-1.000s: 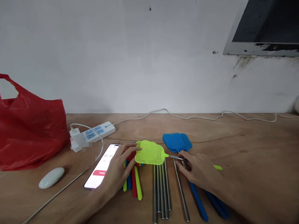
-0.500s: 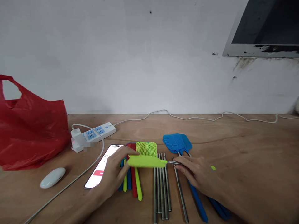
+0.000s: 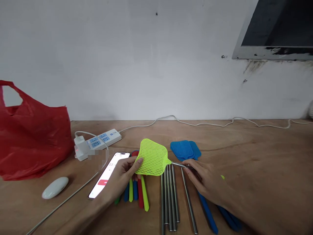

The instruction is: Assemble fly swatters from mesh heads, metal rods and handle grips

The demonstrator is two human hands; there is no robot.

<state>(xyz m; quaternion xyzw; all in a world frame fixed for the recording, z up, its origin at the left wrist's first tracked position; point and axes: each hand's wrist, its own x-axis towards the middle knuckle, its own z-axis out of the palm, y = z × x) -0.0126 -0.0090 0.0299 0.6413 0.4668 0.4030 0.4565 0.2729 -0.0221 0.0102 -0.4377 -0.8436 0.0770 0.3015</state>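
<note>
A yellow-green fly swatter [image 3: 153, 158] is held above the table between both hands. My left hand [image 3: 124, 173] pinches the left edge of its mesh head, thumb on top. My right hand [image 3: 206, 178] is closed around its thin metal shaft, and a yellow-green tip shows past the wrist. Below lie several loose metal rods [image 3: 170, 199], with one separate rod [image 3: 189, 202] to their right. Coloured handles [image 3: 144, 194] in red, blue, green and yellow-green lie beneath my left hand. Blue fly swatters [image 3: 182, 149] lie behind and under my right hand.
A lit phone [image 3: 107, 176] lies left of my left hand. Further left are a white power strip [image 3: 107, 138] with a plugged-in charger and cable, a white mouse-shaped object [image 3: 55, 187] and a red plastic bag [image 3: 36, 137]. A white cord [image 3: 190, 124] runs along the wall.
The swatter's head has turned from nearly edge-on to showing its mesh face. My hands stay in almost the same places, both still holding it.
</note>
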